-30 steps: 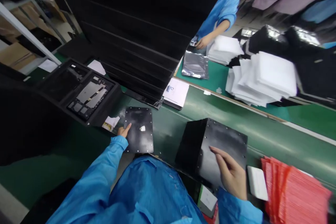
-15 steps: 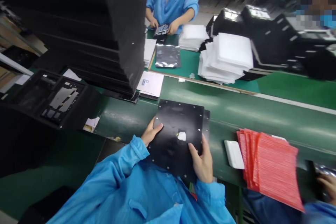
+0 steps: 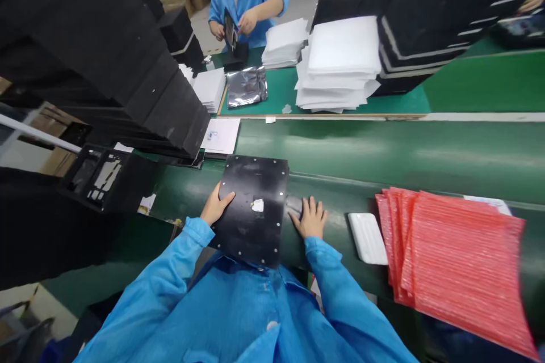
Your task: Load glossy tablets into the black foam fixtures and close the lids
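A flat black panel [image 3: 251, 227], dotted with small white spots along its edges and bearing a torn white label, lies in front of my body. My left hand [image 3: 216, 205] grips its left edge, thumb on top and fingers underneath. To the right of the panel, my right hand [image 3: 311, 218] rests with fingers spread on the green work surface [image 3: 336, 187]. Its thumb points toward the panel's right edge, where a small greyish patch shows that I cannot make out. Farther right lies a white rounded flat object [image 3: 368, 238].
Red bubble-wrap bags [image 3: 464, 261] are piled at the right. Tall stacked black trays [image 3: 170, 108] rise at the left, beside a printed white sheet [image 3: 221, 135]. Across the bench, a co-worker [image 3: 251, 0] handles a dark flat item near white sheet stacks [image 3: 343, 51] and a silvery bag [image 3: 247, 86].
My right hand has let go of the panel's right side and moved onto the green surface. My left hand still holds the panel. The view has shifted; the co-worker's dark item is now tilted upright.
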`<state>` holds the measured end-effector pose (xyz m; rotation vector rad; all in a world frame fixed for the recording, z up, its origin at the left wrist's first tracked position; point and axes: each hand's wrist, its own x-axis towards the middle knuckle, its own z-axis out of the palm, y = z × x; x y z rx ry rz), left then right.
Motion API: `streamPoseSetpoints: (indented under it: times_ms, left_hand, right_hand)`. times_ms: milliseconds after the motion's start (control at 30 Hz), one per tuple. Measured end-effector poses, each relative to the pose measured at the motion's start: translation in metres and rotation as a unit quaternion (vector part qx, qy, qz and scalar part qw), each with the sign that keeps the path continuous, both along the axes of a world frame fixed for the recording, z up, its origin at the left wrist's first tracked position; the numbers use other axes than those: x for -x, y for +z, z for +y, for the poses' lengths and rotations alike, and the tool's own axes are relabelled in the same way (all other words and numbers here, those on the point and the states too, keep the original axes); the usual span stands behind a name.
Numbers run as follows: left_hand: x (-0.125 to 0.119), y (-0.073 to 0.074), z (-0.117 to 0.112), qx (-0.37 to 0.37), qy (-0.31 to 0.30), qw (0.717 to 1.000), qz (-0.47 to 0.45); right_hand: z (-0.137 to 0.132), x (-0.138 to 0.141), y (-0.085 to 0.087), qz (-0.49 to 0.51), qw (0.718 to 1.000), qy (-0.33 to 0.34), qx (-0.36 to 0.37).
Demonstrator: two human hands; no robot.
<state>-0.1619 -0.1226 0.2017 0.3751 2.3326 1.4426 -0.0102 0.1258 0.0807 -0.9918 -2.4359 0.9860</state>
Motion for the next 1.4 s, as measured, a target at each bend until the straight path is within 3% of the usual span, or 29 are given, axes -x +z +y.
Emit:
streamPoseSetpoints:
  times_ms: [67,133,233,333,433,700,833,967,1033,1100,1200,1267,1333,1400]
  left_hand:
    - [-0.001,0.002,0.000,0.007,0.011,1.000,-0.002]
    - [-0.001,0.002,0.001,0.005,0.015,1.000,-0.005]
    - [-0.001,0.003,0.001,0.002,0.014,1.000,-0.011]
    - [-0.001,0.003,0.001,0.002,0.018,1.000,-0.012]
    - [-0.003,0.002,0.001,0.002,0.021,1.000,-0.016]
    - [0.006,0.003,-0.003,0.030,0.003,0.999,-0.014]
    - [-0.015,0.015,0.010,0.157,-0.027,0.984,0.083]
    - [-0.080,0.035,0.050,0.262,-0.182,0.932,0.170]
    - [-0.104,0.050,0.065,0.265,-0.201,0.932,0.144]
    - [-0.112,0.071,0.063,0.229,-0.189,0.949,0.105]
    - [-0.094,0.101,0.033,0.096,-0.155,0.981,0.062]
    - [-0.070,0.109,0.005,-0.003,-0.103,0.994,0.034]
    - [-0.042,0.100,-0.018,-0.079,-0.049,0.996,-0.007]
    - [-0.017,0.076,-0.030,-0.125,-0.015,0.990,-0.064]
  right_hand:
    - [0.007,-0.004,-0.010,0.007,1.000,0.018,-0.006]
    - [0.009,-0.011,-0.001,0.023,0.999,0.023,-0.018]
    - [0.004,-0.020,0.040,-0.002,0.991,0.099,-0.095]
    - [-0.002,-0.020,0.086,-0.093,0.955,0.207,-0.190]
    - [0.001,-0.018,0.113,-0.161,0.926,0.253,-0.229]
    - [-0.012,-0.003,0.147,-0.222,0.877,0.316,-0.286]
    - [-0.016,0.004,0.158,-0.236,0.867,0.344,-0.273]
    - [-0.005,0.008,0.152,-0.229,0.887,0.352,-0.189]
    - [0.005,0.011,0.137,-0.212,0.902,0.369,-0.076]
    - [0.017,0.014,0.114,-0.175,0.924,0.339,0.028]
    - [0.029,0.015,0.073,-0.152,0.972,0.163,0.071]
    - [0.027,0.011,0.050,-0.146,0.983,0.078,0.079]
    - [0.013,0.003,0.035,-0.094,0.987,0.073,0.104]
    - [-0.011,-0.008,0.030,-0.006,0.982,0.114,0.149]
